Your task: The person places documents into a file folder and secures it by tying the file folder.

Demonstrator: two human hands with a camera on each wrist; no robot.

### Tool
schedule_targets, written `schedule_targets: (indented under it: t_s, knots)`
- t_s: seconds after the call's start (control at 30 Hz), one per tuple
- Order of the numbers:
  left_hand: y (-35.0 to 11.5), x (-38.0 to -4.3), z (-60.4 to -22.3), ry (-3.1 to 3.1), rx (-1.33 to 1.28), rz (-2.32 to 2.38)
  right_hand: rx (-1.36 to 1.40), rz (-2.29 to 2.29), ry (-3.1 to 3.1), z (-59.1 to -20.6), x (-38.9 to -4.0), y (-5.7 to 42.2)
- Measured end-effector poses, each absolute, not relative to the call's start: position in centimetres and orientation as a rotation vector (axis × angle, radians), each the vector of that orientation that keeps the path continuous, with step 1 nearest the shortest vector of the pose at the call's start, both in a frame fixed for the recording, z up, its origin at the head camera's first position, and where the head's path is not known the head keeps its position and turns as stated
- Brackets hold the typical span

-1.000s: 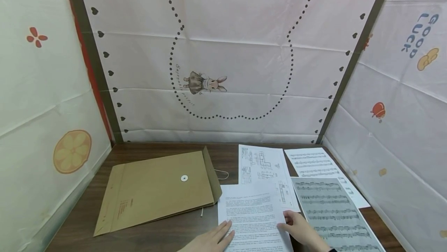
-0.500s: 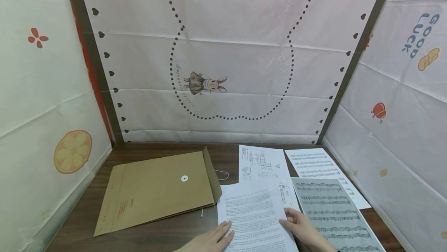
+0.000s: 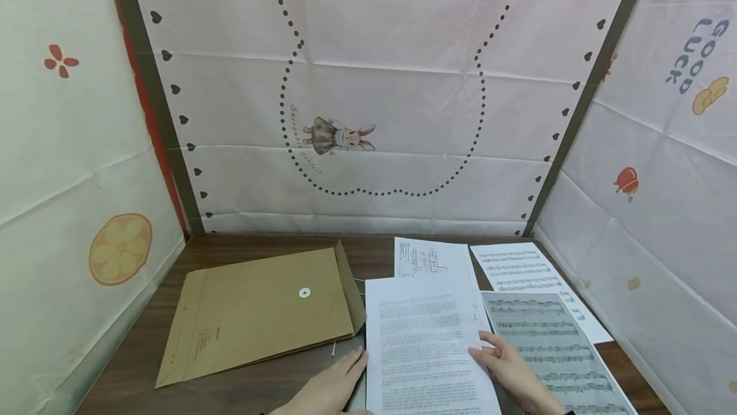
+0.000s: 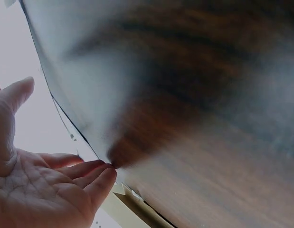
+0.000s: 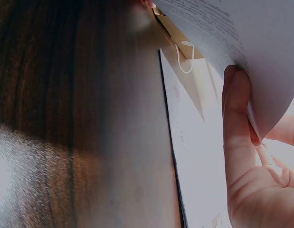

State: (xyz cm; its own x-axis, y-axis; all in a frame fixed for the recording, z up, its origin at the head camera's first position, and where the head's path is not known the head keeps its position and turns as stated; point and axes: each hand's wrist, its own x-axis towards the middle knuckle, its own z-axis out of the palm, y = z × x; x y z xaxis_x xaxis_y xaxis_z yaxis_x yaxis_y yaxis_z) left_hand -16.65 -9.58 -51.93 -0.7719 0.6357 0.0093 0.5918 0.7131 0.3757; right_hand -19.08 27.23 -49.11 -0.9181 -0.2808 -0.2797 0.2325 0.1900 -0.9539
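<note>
A white sheet of printed text (image 3: pixel 423 344) is raised at the front middle of the table. Its right edge is pinched between the thumb and fingers of my right hand (image 3: pixel 512 370); in the right wrist view the paper (image 5: pixel 275 61) bends between them. My left hand (image 3: pixel 328 386) lies at the sheet's left edge, its fingers extended and the tips down at the table surface. In the left wrist view the left palm (image 4: pixel 47 187) faces the camera, thumb held apart. Beneath the text sheet, partly covered, is a page of technical drawings (image 3: pixel 426 258).
A brown string-tie envelope (image 3: pixel 259 319) lies left on the dark wooden table (image 3: pixel 253 392), flap open. To the right, a grey sheet of music (image 3: pixel 547 344) overlaps a white sheet of music (image 3: pixel 518 265). Patterned cloth walls (image 3: pixel 397 101) enclose the back and sides.
The text sheet has lifted and shifted up and slightly right, covering more of the drawings. My left hand has slid off its face to the left edge. My right hand keeps its pinch.
</note>
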Motion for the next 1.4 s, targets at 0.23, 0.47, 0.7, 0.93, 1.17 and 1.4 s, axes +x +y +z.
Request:
schedule_targets:
  t_s: [0.23,0.47,0.7,0.93,1.17,1.4]
  knots:
    - [-8.7,-16.6,-51.1,2.721,0.798,0.867,-0.037,-1.794,2.071,-48.3,-19.0,27.4]
    - [-8.4,-17.1,-50.9,2.626,0.704,1.055,-0.015,-1.816,2.078,-48.0,-18.9,27.3]
    - [-8.7,-17.1,-51.0,2.451,0.686,1.338,-0.012,-1.827,2.096,-47.8,-19.0,26.6]
    - [-8.8,-17.3,-50.6,2.293,0.641,1.599,0.050,-1.830,2.117,-47.8,-19.5,25.4]
    - [-9.4,-17.7,-50.1,2.228,0.547,1.729,0.044,-1.831,2.056,-47.6,-20.1,24.6]
    - [-10.9,-18.4,-49.7,2.157,0.498,1.780,-0.035,-1.822,2.012,-47.4,-20.5,24.1]
